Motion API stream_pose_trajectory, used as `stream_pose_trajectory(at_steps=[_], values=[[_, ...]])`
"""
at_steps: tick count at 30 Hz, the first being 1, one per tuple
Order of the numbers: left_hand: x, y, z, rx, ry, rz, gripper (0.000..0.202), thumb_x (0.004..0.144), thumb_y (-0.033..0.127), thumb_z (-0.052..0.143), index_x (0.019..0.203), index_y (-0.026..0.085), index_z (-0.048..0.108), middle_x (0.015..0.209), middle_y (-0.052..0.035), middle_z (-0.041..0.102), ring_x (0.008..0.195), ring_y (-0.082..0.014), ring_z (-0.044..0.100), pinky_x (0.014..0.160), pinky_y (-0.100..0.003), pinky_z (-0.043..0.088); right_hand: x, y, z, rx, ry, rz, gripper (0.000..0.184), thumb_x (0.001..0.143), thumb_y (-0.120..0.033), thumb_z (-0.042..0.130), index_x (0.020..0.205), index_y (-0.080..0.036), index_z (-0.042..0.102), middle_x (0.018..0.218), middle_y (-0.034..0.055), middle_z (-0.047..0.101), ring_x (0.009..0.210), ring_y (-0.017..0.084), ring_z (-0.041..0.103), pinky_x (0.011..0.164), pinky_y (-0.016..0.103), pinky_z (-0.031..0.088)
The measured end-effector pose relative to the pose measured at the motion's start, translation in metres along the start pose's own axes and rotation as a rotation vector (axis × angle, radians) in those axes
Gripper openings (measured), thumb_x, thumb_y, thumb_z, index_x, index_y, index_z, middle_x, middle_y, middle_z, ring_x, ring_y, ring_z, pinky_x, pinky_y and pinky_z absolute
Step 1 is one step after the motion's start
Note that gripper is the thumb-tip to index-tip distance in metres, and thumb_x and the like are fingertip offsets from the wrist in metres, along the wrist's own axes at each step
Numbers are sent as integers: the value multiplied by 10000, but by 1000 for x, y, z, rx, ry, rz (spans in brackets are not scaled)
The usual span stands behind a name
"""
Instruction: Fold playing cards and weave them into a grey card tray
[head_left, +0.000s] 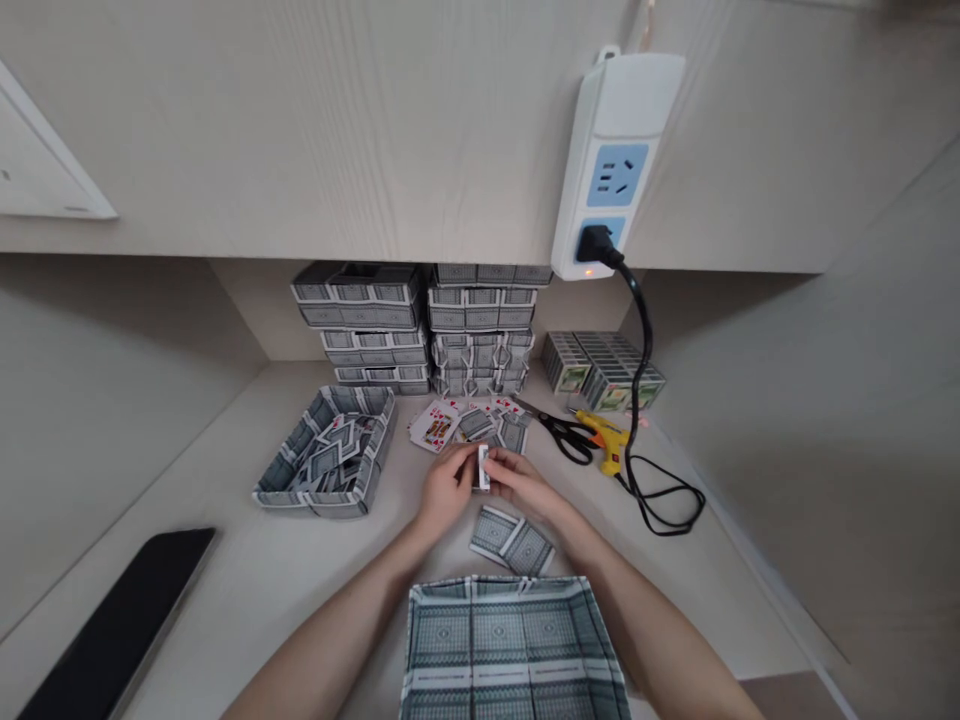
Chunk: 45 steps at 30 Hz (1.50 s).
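Observation:
My left hand (448, 483) and my right hand (517, 478) meet at the middle of the desk, fingers closed around a playing card (483, 467). It shows as a narrow, mostly white strip, perhaps folded; the fingers cover the rest. Just below my hands lie two overlapping playing cards (511, 541), patterned backs up. Beyond them spreads a loose group of cards, including a face-up card (436, 427) and several face-down ones. Closest to me, between my forearms, stands a box made of playing cards (499, 640).
An open card-built tray (379, 455) of loose cards sits left. Stacked card-made boxes (480, 310) and packed card decks (600, 370) line the back. Scissors (566, 435), a yellow glue gun (611, 443) and its cord lie right, below a power strip (619, 170). A black slab (120, 620) lies left.

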<state>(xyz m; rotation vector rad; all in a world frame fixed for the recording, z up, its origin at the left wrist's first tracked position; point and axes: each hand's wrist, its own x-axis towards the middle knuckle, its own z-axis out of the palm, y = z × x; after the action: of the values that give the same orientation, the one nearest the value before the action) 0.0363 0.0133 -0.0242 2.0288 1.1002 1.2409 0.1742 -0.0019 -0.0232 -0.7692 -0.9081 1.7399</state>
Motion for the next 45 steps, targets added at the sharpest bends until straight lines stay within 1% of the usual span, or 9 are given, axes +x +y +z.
stream_pose_trajectory(at_steps=[5, 10, 14, 17, 20, 25, 29, 36, 45], values=[[-2, -4, -1, 19, 102, -74, 239, 796, 224, 403, 974, 205, 561, 965, -44, 607, 916, -150, 537, 819, -287, 409, -2, -7, 3, 77, 11, 21, 322, 628, -256, 664, 910, -182, 527, 840, 16, 589, 748, 138, 563, 703, 316, 469], [0, -8, -4, 18, 271, -193, 223, 768, 307, 457, 918, 172, 552, 896, -55, 614, 813, -150, 562, 749, -276, 435, 0, -11, -2, 155, 86, -20, 227, 684, -284, 617, 870, -167, 556, 862, 35, 609, 785, 158, 569, 690, 318, 478], [4, -10, -4, -35, 308, -269, 228, 732, 355, 504, 848, 162, 539, 812, -34, 609, 689, -124, 562, 643, -241, 451, 2, -15, -10, 202, 164, -55, 232, 736, -367, 546, 868, -179, 573, 801, 34, 625, 708, 143, 570, 585, 264, 478], [4, -9, -2, -57, 251, -258, 229, 705, 364, 538, 813, 162, 525, 774, -19, 597, 653, -113, 555, 599, -224, 448, 2, -16, -12, 204, 130, -42, 252, 751, -393, 517, 871, -181, 583, 770, 33, 627, 632, 133, 561, 526, 244, 460], [1, -5, 0, -40, 141, -180, 245, 686, 350, 566, 842, 172, 504, 794, -15, 582, 669, -114, 551, 603, -228, 448, 1, -14, -10, 179, 84, -58, 234, 738, -371, 540, 860, -179, 592, 775, 32, 625, 665, 147, 568, 564, 265, 467], [-1, 7, -4, 43, 24, 39, 141, 686, 274, 568, 691, 173, 469, 1006, -63, 516, 978, -176, 476, 802, -304, 413, -1, -12, -5, 78, 80, -78, 219, 704, -313, 588, 878, -182, 599, 810, 26, 620, 734, 153, 568, 622, 276, 461], [-1, 10, -7, 65, -85, 104, 127, 677, 193, 565, 651, 172, 442, 1114, -64, 465, 1049, -182, 428, 858, -321, 382, -1, -12, -3, -18, 79, -87, 306, 650, -277, 638, 942, -199, 592, 847, 17, 612, 752, 153, 564, 652, 280, 449], [-3, 8, -5, 127, -66, 123, 104, 662, 151, 556, 659, 170, 454, 1077, -57, 446, 1030, -179, 432, 872, -321, 374, 2, -7, -7, -117, 135, -117, 350, 628, -310, 644, 960, -214, 590, 938, 23, 600, 784, 162, 557, 652, 278, 441], [-5, 5, -3, 184, -66, 114, 113, 634, 101, 535, 668, 173, 456, 1090, -58, 427, 1014, -180, 443, 862, -320, 384, 1, -7, -6, -124, 96, -112, 304, 656, -282, 629, 945, -196, 592, 877, 18, 605, 763, 151, 558, 684, 276, 424]])
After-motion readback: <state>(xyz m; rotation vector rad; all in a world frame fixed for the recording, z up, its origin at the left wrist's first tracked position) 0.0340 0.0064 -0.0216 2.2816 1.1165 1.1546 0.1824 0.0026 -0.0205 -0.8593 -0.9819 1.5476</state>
